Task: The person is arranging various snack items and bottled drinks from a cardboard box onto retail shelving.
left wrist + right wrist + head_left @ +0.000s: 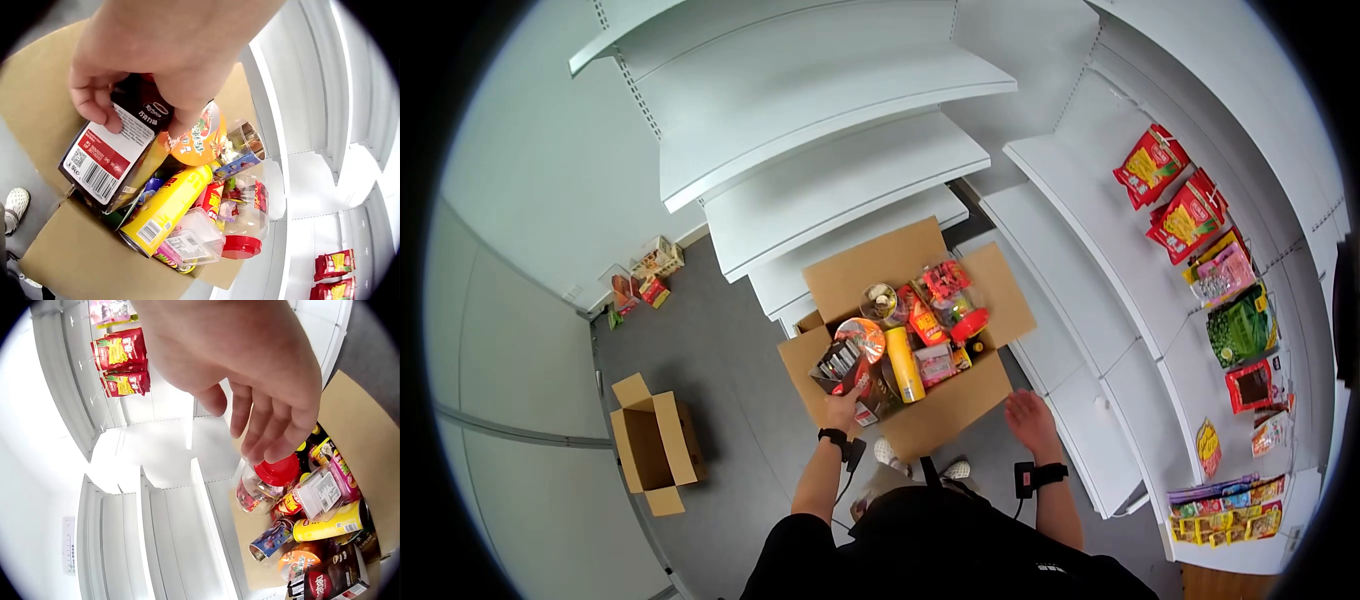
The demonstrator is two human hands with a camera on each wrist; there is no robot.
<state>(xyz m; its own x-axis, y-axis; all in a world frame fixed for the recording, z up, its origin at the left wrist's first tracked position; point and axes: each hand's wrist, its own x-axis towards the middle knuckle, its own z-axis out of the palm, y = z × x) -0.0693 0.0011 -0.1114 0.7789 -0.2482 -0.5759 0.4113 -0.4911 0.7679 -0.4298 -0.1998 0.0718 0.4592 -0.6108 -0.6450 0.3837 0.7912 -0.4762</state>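
Note:
An open cardboard box (pixel 935 415) full of snacks stands in front of the person. At its near left, the left hand (pixel 841 408) grips a dark box (pixel 109 159) with a white and red label, fingers and thumb curled round its end. Beside that lie a yellow canister (pixel 904 365), an orange-lidded tub (pixel 199 137) and a clear jar with a red lid (pixel 278 470). The right hand (pixel 1032 422) is off the box's right side, holding nothing, its fingers loosely bent in the right wrist view (pixel 250 381).
White shelves (pixel 830 130) rise ahead. On the right, racks carry hanging red snack bags (pixel 1190 215) and other packets. An empty open carton (pixel 685 440) stands on the floor at left, with a few packages (pixel 655 262) by the wall.

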